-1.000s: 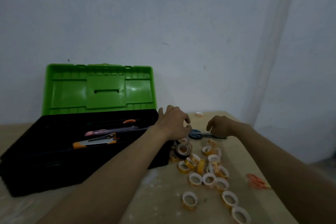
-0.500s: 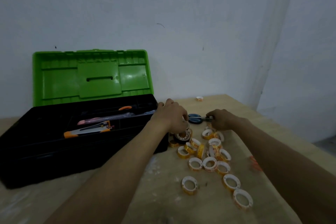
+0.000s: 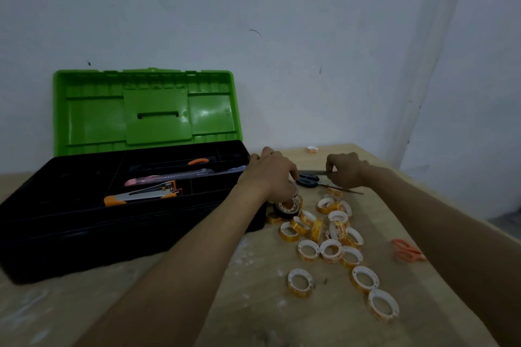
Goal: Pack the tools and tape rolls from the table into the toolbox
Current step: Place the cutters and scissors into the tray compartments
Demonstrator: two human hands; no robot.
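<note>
Head view: pale wooden table (image 3: pixel 197 304) against bare white wall (image 3: pixel 282 36), open toolbox (image 3: pixel 84 222) centre-left, tape rolls (image 3: pixel 331 251) scattered lower right, right hand (image 3: pixel 345 170) pinching a blade of the scissors (image 3: pixel 308 181) mid-frame, left hand (image 3: pixel 267 175) curled at their handles, grip can't tell.

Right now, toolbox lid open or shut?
Open: the green lid stands upright behind the black toolbox, whose compartments are exposed.
</note>
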